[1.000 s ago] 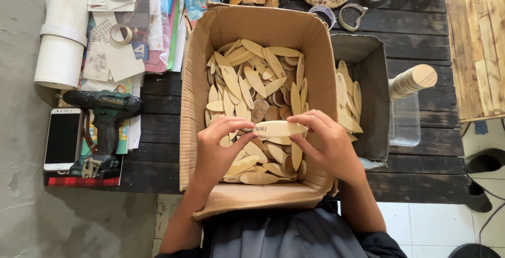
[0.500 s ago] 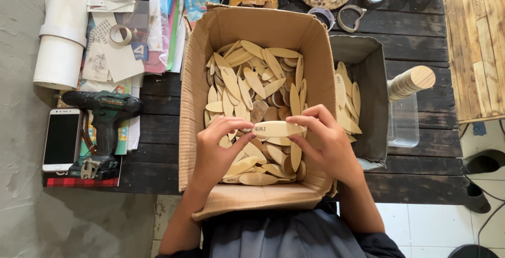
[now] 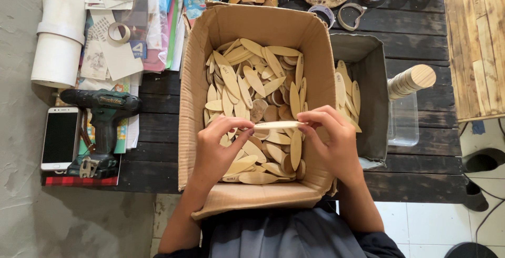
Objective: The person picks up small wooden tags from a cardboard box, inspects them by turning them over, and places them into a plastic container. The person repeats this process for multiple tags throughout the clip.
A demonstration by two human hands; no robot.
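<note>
Item under handling: one flat wooden piece [image 3: 279,125], pale, long and narrow with tapered ends, held level above the open cardboard box [image 3: 195,79]. Its surface appears smooth and unmarked from this view; only the narrow face and upper side show.

Left hand [image 3: 221,150]: fingers closed on the left end of the piece, thumb and fingertips pinching it. Right hand [image 3: 334,142]: fingers closed on the right end in the same manner. Both hands sit inside the box opening, over the near half of its contents.

Box contents: a loose heap of similar wooden pieces [image 3: 252,84], leaf-shaped, lying at mixed angles, with a few darker round discs [image 3: 258,112] among them. A grey bin [image 3: 376,79] stands just beside the box on the right, holding more of the same pieces along its left wall.

On the dark slatted tabletop [image 3: 421,163]: a green cordless drill [image 3: 102,108] and a white phone [image 3: 61,137] to the left; a stack of wooden discs [image 3: 413,79] lying tilted over a clear plastic container [image 3: 404,126] to the right.

Limits of view: the hands cover the lower pieces in the box; the right end of the held piece is hidden by the right fingers. Small markings on some pieces are too small to make out. The bin's floor is in shadow.
</note>
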